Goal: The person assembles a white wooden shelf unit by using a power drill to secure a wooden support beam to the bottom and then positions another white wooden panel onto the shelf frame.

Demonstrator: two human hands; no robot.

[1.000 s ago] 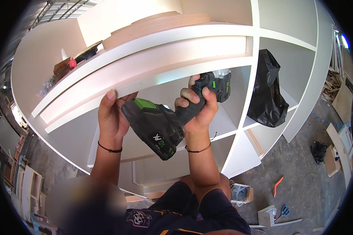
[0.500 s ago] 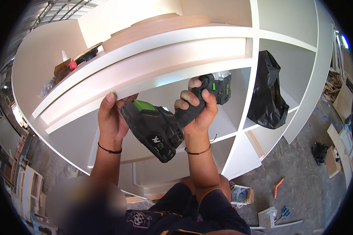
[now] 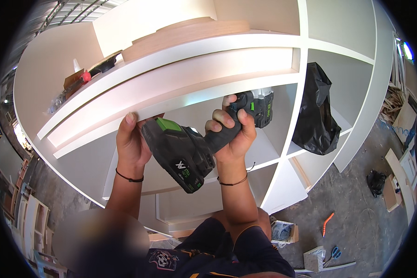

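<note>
My right hand (image 3: 234, 132) is wrapped round the grip of a black and green cordless drill (image 3: 176, 155). Its large battery end points toward me and to the left, while its head is up at the underside of a white cabinet rail (image 3: 171, 105). Whatever the drill's tip touches is hidden. My left hand (image 3: 133, 141) holds that same rail left of the drill, the thumb on its front face and the fingers behind, partly covered by the battery.
A black plastic bag (image 3: 316, 111) hangs in the right compartment. A red-handled tool (image 3: 83, 78) and small items lie on the upper left shelf beside a curved wooden piece (image 3: 185, 34). Blue scissors (image 3: 335, 253), an orange tube (image 3: 327, 224) and an open box (image 3: 285, 231) are on the floor.
The drill's battery end has shifted very slightly left. Both hands keep their hold, and the whole view has moved a little.
</note>
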